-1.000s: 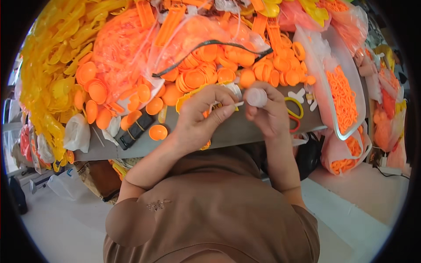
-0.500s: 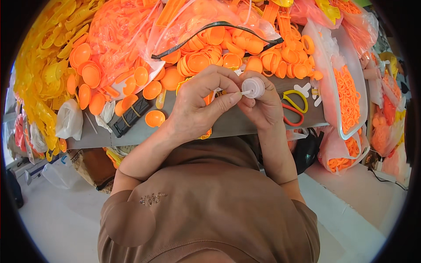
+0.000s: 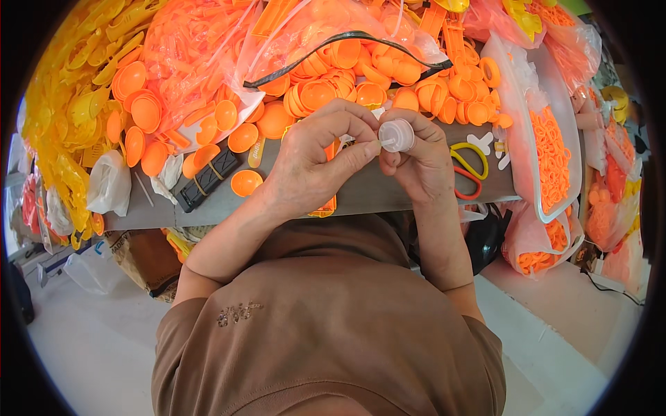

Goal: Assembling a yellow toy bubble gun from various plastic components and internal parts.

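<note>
Above the near part of the table, my right hand (image 3: 428, 161) holds a small clear round plastic piece (image 3: 398, 134) that looks like a bottle's end seen head-on. A thin pale stem sticks out of its middle toward the left. The thumb and fingertips of my left hand (image 3: 311, 158) are pinched together on the stem's tip. An orange plastic part with a yellow edge (image 3: 327, 208) lies partly hidden beneath my left hand. To the right of my right hand are the looped handles of scissors (image 3: 469, 161), one yellow and one red.
Orange plastic bowls and scoops (image 3: 318, 93) are heaped behind my hands. Yellow plastic parts (image 3: 76, 132) pile up at the left. A clear tub of orange rings (image 3: 551, 156) stands at the right. A black block (image 3: 207, 179) and a crumpled white bag (image 3: 111, 184) lie at the left front.
The round piece has turned and dipped slightly within my right hand. Both hands keep nearly the same place, my left still pinching the stem.
</note>
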Motion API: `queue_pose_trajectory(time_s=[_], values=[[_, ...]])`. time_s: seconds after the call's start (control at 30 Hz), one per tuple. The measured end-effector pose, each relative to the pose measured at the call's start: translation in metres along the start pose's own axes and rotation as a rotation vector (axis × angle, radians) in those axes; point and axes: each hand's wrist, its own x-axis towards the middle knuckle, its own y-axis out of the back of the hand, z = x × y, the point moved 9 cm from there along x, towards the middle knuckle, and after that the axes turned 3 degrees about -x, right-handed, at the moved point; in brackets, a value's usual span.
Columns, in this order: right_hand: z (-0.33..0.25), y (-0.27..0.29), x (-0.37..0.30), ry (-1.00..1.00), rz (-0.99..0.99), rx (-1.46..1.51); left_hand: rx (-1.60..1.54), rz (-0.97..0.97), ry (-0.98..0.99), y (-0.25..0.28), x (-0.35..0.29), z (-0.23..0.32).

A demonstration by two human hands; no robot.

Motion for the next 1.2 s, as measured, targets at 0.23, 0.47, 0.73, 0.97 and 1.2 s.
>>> queue_pose_trajectory(time_s=[0.23,0.47,0.73,0.97,1.2], values=[[-0.013,-0.001,-0.004,0.079,0.115,-0.198,-0.013,-0.05,0.038,-0.007,-0.002,-0.003],[-0.024,-0.012,-0.007,0.219,0.101,-0.375,-0.072,0.03,0.043,-0.005,-0.003,-0.006],[-0.027,-0.019,-0.007,0.3,0.123,-0.477,-0.085,0.08,0.029,0.0,-0.006,-0.007],[-0.028,-0.027,-0.008,0.346,0.108,-0.513,-0.085,0.14,-0.024,0.002,-0.009,-0.007],[-0.029,-0.036,-0.01,0.415,0.12,-0.561,-0.132,0.184,-0.022,0.008,-0.013,-0.005]])
